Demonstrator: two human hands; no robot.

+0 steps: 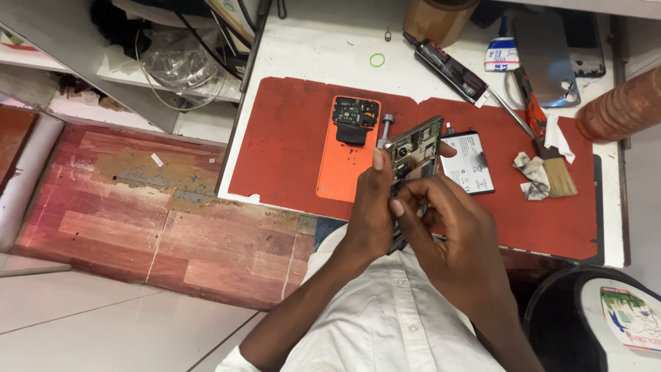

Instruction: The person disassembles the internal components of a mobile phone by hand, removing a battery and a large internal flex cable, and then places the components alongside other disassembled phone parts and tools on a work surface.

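While your left hand point(370, 210) grips the opened phone point(413, 146) at frame centre, your right hand point(451, 231) pinches its lower edge, above the red mat point(289, 138).

A matt red mat point(289, 138), a glossy orange plastic back cover point(341, 165) and a metal-framed opened phone point(413, 148) are shown.

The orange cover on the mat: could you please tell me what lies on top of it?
A black part lies on the orange cover's top end. The left hand hides its right edge.
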